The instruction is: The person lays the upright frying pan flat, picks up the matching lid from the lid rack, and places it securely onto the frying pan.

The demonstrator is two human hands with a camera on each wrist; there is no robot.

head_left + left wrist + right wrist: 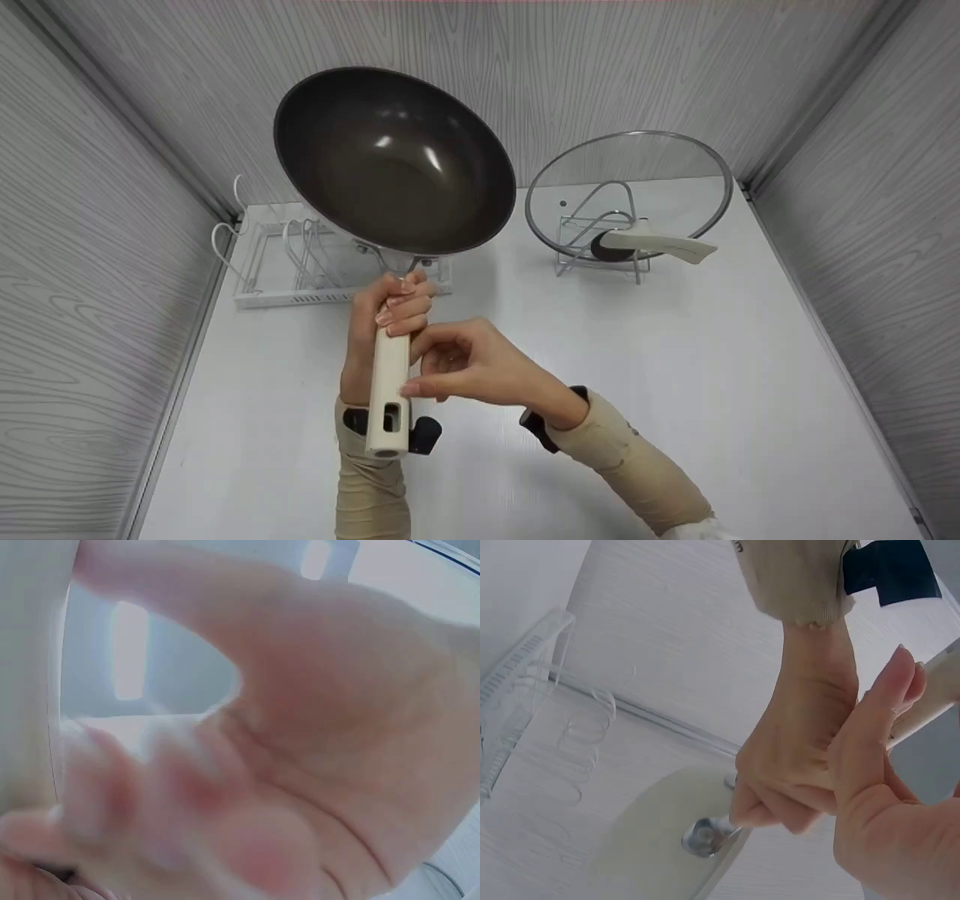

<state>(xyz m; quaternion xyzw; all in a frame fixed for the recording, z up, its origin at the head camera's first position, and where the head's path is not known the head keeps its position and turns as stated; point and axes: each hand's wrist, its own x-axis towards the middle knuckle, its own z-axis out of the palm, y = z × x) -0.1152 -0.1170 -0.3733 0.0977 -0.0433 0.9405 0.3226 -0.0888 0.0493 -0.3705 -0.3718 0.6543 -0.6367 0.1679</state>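
Note:
My left hand (397, 307) grips the cream handle (388, 375) of a deep frying pan (397, 165) close to its metal neck. The pan is raised and tilted, its dark inside towards the head view. Its pale underside (660, 832) shows in the right wrist view. Farther down the handle, my right hand (480, 367) pinches at the right edge, thumb tip on the front and fingers curled, the index fingertip hidden. In the left wrist view the right hand (337, 690) fills most of the frame beside the handle.
Behind the pan, on the left, stands a white wire rack (300, 298) with curved hoops. At the right a glass lid (729, 187) with a cream handle (660, 242) leans in a small metal stand (637, 268). Wood-grain walls (847, 187) enclose the white surface on three sides.

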